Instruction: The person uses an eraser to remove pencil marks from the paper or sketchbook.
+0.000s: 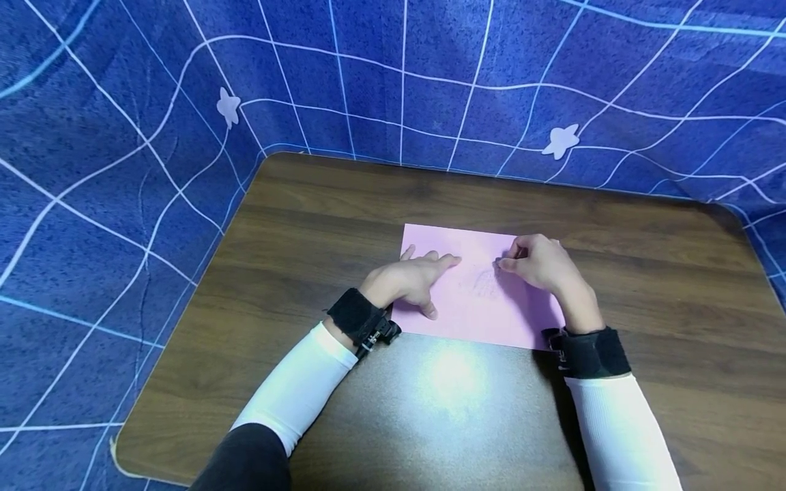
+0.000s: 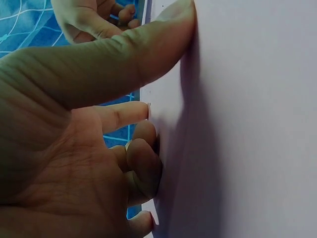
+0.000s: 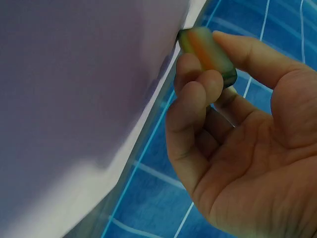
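While my left hand point(image 1: 408, 281) lies flat pinning the pink paper point(image 1: 485, 310) mid-table, my right hand point(image 1: 540, 262) pinches a small eraser point(image 3: 207, 53) against it — rubbing, I judge — next calling for short, light strokes.

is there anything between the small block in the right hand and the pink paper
Nothing visible. The right hand pinches a small orange-and-green block whose tip meets the pink paper directly. The left hand presses the sheet flat off to the side, its fingers apart from the block.
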`<control>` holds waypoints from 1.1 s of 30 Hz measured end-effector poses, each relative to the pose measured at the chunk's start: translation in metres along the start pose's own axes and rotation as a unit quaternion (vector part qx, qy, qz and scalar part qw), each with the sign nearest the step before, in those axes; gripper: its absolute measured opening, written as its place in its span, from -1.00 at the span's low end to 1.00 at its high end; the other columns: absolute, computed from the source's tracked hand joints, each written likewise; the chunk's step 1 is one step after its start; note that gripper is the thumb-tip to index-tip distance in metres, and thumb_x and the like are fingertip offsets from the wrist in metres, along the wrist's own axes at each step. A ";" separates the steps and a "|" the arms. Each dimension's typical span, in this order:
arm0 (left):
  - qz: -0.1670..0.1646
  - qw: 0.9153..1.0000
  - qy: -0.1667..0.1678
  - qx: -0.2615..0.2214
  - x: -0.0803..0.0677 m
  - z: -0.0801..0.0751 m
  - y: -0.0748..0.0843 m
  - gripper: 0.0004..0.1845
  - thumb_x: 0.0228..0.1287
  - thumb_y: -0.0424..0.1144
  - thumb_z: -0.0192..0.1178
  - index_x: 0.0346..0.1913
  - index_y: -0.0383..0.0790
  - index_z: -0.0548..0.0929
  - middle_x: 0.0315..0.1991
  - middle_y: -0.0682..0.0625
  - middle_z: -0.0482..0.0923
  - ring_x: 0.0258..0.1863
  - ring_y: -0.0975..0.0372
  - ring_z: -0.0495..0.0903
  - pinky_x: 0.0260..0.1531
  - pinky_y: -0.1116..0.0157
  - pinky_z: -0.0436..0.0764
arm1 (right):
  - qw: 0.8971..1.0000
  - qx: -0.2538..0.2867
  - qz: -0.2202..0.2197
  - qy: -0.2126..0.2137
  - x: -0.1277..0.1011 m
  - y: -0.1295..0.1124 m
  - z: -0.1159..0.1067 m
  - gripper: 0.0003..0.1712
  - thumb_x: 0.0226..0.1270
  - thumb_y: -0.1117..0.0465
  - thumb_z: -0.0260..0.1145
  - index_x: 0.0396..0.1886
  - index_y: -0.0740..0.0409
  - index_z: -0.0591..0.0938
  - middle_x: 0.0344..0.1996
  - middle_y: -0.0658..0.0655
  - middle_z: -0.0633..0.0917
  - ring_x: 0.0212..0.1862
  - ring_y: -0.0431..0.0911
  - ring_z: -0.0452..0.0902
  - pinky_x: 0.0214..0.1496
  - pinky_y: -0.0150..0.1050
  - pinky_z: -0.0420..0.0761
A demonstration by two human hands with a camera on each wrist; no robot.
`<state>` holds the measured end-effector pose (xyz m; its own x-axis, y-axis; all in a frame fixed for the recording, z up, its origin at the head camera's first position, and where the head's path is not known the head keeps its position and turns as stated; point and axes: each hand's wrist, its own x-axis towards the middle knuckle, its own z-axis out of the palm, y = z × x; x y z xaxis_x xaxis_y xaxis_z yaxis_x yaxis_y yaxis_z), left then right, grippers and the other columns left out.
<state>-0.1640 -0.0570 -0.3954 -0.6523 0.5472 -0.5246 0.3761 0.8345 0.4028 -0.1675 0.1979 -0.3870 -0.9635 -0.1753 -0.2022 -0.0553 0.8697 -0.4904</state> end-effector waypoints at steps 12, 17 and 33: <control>-0.001 1.000 -0.001 0.003 0.000 0.000 0.001 0.26 0.06 -0.06 0.57 0.67 0.21 -0.11 0.65 -0.02 0.07 0.66 0.22 -0.03 0.64 -0.03 -0.42 | 0.998 -0.005 -0.058 -0.031 -0.002 0.004 -0.005 -0.88 0.31 0.16 0.43 -0.38 0.10 0.70 -0.50 0.01 0.70 -0.41 -0.11 0.48 -0.34 -0.22 0.39; -0.003 1.000 0.002 0.006 0.001 0.001 0.001 0.26 0.05 -0.04 0.57 0.67 0.20 -0.11 0.65 -0.04 0.08 0.66 0.21 -0.02 0.64 -0.05 -0.40 | 0.999 -0.008 -0.045 -0.005 -0.002 0.004 -0.005 -0.86 0.32 0.12 0.43 -0.35 0.08 0.72 -0.45 0.04 0.72 -0.35 -0.07 0.51 -0.28 -0.22 0.39; -0.007 1.000 0.003 0.003 0.000 0.001 0.001 0.26 0.04 -0.04 0.57 0.67 0.19 -0.11 0.65 -0.04 0.06 0.66 0.20 -0.02 0.64 -0.07 -0.39 | 0.997 0.011 -0.061 -0.053 -0.005 0.005 -0.009 -0.88 0.27 0.20 0.45 -0.38 0.12 0.68 -0.51 0.02 0.66 -0.42 -0.12 0.48 -0.36 -0.25 0.42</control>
<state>-0.1636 -0.0561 -0.3957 -0.6618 0.5343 -0.5259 0.3707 0.8430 0.3899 -0.1657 0.2070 -0.3812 -0.9171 -0.3275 -0.2272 -0.1637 0.8292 -0.5345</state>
